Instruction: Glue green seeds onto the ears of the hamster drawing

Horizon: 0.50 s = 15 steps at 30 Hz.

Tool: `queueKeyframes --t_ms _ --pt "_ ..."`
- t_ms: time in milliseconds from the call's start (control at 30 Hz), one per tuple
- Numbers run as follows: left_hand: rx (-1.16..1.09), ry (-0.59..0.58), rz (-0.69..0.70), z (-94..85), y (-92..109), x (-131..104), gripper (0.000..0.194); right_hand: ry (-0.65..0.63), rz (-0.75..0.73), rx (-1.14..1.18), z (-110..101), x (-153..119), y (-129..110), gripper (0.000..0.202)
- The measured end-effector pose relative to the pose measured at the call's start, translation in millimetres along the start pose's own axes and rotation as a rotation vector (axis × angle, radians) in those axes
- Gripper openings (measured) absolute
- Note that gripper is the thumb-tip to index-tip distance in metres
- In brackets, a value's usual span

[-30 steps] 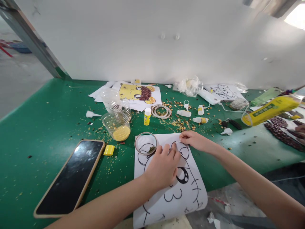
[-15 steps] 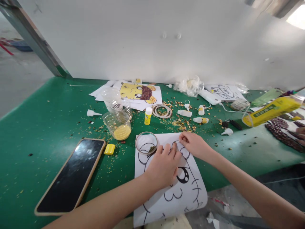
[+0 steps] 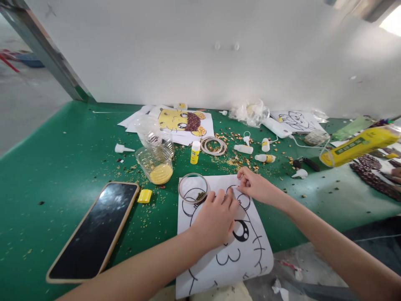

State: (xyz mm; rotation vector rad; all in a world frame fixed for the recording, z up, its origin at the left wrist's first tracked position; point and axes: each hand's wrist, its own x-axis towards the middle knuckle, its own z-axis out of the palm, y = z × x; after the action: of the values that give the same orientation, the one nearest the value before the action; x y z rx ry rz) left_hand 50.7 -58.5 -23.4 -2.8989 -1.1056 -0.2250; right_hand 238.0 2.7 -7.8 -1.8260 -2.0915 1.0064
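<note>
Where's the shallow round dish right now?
Head view, slightly below centre: the shallow round dish sits on the upper left part of the drawing, just left of the left hand.

"What is placed at lower centre?"
"A sheet; on its upper left, a round dish is set, seeds within its rim."
"And around?"
"A phone is laid at lower left; behind the sheet, a bottle is stood between a cup, left, and rings, right."

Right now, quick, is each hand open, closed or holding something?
Left hand: open, resting on the drawing sheet.
Right hand: curled near the sheet's top edge; whether it holds anything cannot be told.
</note>
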Motion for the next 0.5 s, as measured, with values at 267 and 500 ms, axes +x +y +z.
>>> queueKeyframes --t_ms 267,500 --pt "0.012 0.005 0.007 -0.3 -0.5 0.2 0.035 -0.047 0.024 0.174 -3.3 9.9 10.9 0.019" --pt "0.013 0.017 0.003 1.2 -0.7 1.3 0.035 -0.028 0.016 0.09 -1.9 6.2 5.0 0.015"
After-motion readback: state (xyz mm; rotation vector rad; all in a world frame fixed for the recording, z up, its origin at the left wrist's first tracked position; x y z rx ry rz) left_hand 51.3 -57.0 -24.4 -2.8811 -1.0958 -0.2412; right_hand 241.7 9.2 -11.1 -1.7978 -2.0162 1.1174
